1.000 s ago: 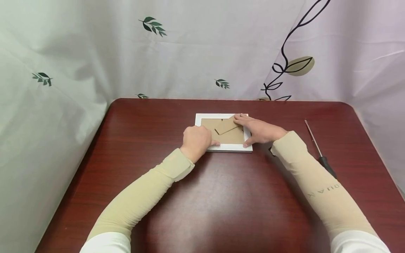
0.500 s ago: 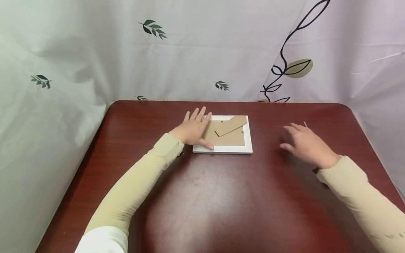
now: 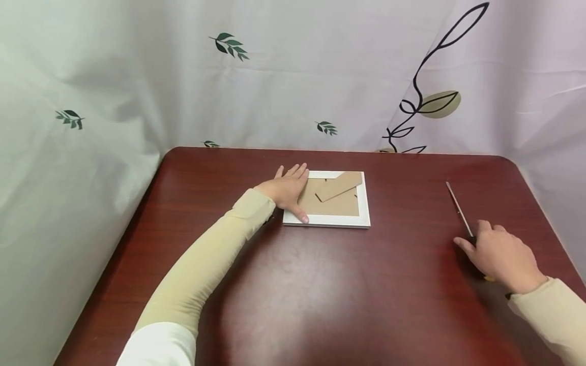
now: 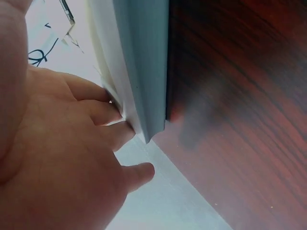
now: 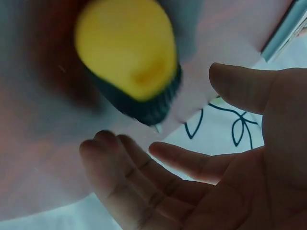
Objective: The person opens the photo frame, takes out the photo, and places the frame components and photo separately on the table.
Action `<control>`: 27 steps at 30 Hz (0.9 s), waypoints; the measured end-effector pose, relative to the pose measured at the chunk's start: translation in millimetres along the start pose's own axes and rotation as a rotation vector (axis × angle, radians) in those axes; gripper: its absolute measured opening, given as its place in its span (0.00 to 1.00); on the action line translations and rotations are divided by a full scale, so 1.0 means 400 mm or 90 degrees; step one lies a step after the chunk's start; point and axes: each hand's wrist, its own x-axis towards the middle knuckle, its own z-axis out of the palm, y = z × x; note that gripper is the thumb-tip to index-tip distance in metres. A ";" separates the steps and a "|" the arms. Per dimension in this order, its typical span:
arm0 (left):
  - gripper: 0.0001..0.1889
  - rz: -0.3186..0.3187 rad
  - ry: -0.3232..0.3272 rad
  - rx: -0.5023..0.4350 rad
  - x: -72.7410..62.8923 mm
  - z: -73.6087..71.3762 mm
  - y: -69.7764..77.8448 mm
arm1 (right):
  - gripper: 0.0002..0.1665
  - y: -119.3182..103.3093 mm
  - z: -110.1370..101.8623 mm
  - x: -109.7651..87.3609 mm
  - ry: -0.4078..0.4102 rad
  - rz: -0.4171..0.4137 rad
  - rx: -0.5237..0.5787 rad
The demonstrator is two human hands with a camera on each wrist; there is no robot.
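Observation:
A white picture frame [image 3: 339, 220] lies back side up near the table's far edge. Its brown backing board [image 3: 339, 206] shows, with a cardboard stand [image 3: 341, 185] flat on it. My left hand [image 3: 287, 193] spreads over the frame's left side, fingers straight and thumb on the near border. At the right, my right hand [image 3: 503, 254] is over the black handle of a screwdriver [image 3: 460, 210], whose metal shaft points away. In the right wrist view, the handle's yellow end [image 5: 127, 48] is close to the palm, with the loosely bent fingers [image 5: 144, 177] apart from it.
The dark red wooden table [image 3: 320, 295] has rounded far corners. A pale curtain [image 3: 274, 76] with leaf prints hangs behind it and along both sides.
My right hand has left the frame's right side and moved right and nearer, to the screwdriver handle. The left hand has gone from curled at the near left corner to spread on the left side.

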 end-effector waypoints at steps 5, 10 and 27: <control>0.77 -0.010 0.000 0.020 0.006 -0.004 0.014 | 0.30 0.017 0.023 -0.020 -0.003 0.036 0.012; 0.78 -0.015 0.005 0.041 0.010 -0.007 0.019 | 0.24 0.033 0.035 -0.024 -0.024 0.048 0.029; 0.77 -0.020 -0.018 0.097 0.029 -0.028 0.040 | 0.25 0.043 0.050 -0.017 0.025 0.044 0.131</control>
